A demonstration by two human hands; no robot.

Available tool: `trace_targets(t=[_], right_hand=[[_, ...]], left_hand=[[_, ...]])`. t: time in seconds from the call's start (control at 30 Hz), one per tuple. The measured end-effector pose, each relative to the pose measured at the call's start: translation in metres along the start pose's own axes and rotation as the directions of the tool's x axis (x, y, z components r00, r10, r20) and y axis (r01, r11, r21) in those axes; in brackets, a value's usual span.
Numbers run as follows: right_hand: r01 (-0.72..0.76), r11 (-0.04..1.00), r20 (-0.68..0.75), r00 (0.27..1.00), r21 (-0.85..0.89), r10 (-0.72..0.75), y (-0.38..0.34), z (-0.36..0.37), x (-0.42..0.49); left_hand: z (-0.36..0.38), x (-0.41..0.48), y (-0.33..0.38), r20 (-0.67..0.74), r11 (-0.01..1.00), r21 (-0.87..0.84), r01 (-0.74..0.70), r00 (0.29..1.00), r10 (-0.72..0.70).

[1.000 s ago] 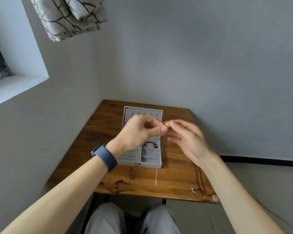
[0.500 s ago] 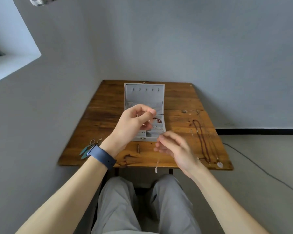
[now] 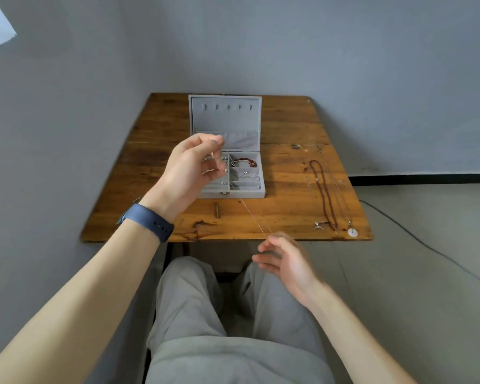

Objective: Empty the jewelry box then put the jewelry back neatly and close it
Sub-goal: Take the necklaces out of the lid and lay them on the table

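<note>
Fingers [image 3: 216,142] of the left hand [image 3: 189,167]: clenched in a pinch on one end of the thin chain [image 3: 250,212], held above the left compartments of the jewelry box [image 3: 233,193].

Right hand [image 3: 284,259]: fingertips appear to pinch the chain's other end, at 5 o'clock from the box and just past the table's near edge.

Change: a second ago both hands met over the box with the chain dangling. The right hand has since drawn down and away, so the chain now runs as one straight line between the hands.

Box: at 12 o'clock on the table [image 3: 155,162], lid [image 3: 225,120] raised. A red bead bracelet [image 3: 245,162] and a silver bangle [image 3: 250,176] lie in the right compartments.

Already out: a bead necklace [image 3: 325,195] and a white disc pendant [image 3: 352,232], at 3 to 4 o'clock on the table.

Judgement: emptying is unfinished. The straightened chain looks ready to be laid flat beside the other necklaces. It is fine and likely to tangle if slackened.
</note>
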State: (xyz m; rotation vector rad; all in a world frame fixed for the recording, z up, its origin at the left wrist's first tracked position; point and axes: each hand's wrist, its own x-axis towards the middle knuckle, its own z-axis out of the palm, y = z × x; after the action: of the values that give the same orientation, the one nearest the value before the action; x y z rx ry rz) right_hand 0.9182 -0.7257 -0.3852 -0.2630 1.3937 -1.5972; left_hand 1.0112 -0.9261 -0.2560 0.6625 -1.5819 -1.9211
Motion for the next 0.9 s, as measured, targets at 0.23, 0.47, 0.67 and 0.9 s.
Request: trace_targets(t=[0.23,0.47,0.67,0.9], right_hand=[[0.016,0.997,-0.095,0.995,0.082,-0.008,0.012,-0.015,-0.009],[0.149,0.989,-0.073,0.986,0.006,-0.148,0.014,-0.024,-0.022],[0.244,0.962,-0.047,0.967,-0.120,-0.251,0.010,-0.028,-0.028],[0.233,0.946,-0.135,0.954,-0.225,-0.267,0.012,-0.040,-0.026]], left_hand=[[0.002,0.009,-0.017,-0.018,0.998,0.056,0.015,1.000,-0.014],[-0.007,0.030,-0.038,-0.095,0.989,0.005,0.147,0.985,-0.146],[0.000,0.046,-0.050,-0.099,0.966,-0.079,0.247,0.962,-0.254],[0.012,0.055,-0.052,-0.010,0.959,-0.118,0.259,0.965,-0.262]])
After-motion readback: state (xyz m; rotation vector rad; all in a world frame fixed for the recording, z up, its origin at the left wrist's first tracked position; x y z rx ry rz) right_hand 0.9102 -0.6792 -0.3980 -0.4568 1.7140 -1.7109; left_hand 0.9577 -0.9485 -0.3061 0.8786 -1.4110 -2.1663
